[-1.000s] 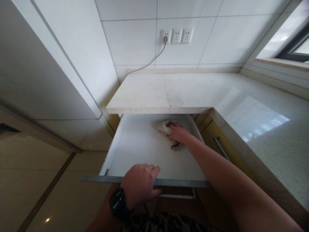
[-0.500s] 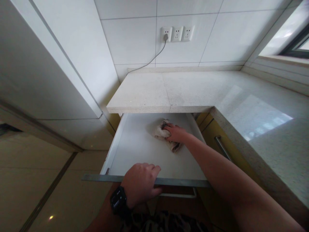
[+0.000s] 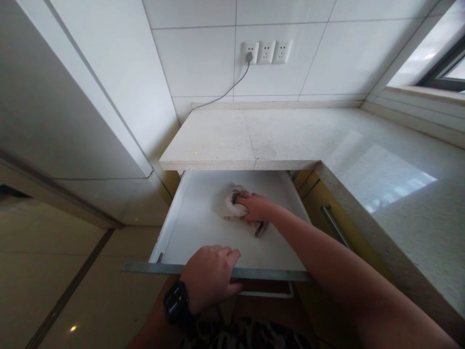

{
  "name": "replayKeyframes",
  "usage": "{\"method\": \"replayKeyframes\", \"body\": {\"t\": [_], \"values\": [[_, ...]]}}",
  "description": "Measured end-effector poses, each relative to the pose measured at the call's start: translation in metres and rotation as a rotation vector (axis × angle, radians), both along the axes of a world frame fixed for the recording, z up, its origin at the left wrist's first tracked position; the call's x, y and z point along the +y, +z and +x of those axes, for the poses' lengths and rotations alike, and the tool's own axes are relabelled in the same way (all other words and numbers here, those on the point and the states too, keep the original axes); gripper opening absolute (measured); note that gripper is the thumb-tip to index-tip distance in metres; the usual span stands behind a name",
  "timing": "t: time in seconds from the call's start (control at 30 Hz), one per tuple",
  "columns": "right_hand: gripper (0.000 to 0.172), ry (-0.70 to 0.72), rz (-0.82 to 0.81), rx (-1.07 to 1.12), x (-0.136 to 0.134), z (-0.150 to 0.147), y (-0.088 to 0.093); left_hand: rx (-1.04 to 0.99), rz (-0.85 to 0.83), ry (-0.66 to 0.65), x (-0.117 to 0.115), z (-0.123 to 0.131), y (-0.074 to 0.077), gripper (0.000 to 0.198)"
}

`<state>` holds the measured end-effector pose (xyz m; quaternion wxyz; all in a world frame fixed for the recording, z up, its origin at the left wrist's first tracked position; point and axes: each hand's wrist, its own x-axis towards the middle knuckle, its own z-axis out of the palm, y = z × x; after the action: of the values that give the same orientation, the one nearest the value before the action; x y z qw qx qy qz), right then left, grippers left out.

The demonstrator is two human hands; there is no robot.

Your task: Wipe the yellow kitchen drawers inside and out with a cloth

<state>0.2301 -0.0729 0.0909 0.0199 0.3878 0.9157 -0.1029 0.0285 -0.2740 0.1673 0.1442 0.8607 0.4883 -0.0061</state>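
Observation:
My right hand [image 3: 258,207] presses a crumpled white cloth with dark patches [image 3: 235,209] against the floor of a pulled-out white drawer [image 3: 196,218]. Its fingers curl over the cloth, and part of the cloth sticks out below the palm. At the drawer's front edge [image 3: 283,274], my left hand [image 3: 212,271] is closed over the rim, fingers on the inner side and thumb on the outer side. A black watch [image 3: 176,301] sits on the left wrist. Below the edge shows the drawer's bar handle [image 3: 269,294].
A pale stone countertop [image 3: 290,131] overhangs the drawer's back and runs down the right side. Yellow cabinet fronts with a metal handle [image 3: 334,225] stand at the right. A tall white cabinet [image 3: 109,72] rises at the left. A cord [image 3: 232,87] runs from the wall sockets [image 3: 267,52].
My right hand has slid the cloth a little to the left and toward me across the drawer floor. The left hand keeps its hold on the drawer's front edge.

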Motion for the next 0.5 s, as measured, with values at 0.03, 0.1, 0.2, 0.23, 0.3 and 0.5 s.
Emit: {"method": "replayKeyframes", "body": {"t": [0.03,0.1,0.2,0.23,0.3,0.5], "values": [[0.071,0.082,-0.008,0.012,-0.003,-0.007,0.001,0.003,-0.004,0.004,0.0,0.0,0.0,0.038],[0.073,0.18,-0.007,0.031,-0.007,-0.018,0.001,0.002,-0.006,0.009,0.0,0.0,0.0,0.038],[0.074,0.182,0.006,0.043,-0.005,-0.021,-0.001,-0.008,-0.003,0.008,0.0,0.0,-0.001,0.038],[0.074,0.149,0.009,0.041,-0.002,-0.018,-0.002,-0.011,-0.002,0.006,0.0,0.0,-0.001,0.038],[0.073,0.009,0.021,0.03,0.007,-0.007,-0.006,-0.009,0.0,0.001,0.0,-0.001,-0.001,0.037],[0.071,-0.461,0.089,-0.003,0.032,0.045,-0.014,-0.002,0.008,-0.005,0.001,-0.001,-0.001,0.037]]}}
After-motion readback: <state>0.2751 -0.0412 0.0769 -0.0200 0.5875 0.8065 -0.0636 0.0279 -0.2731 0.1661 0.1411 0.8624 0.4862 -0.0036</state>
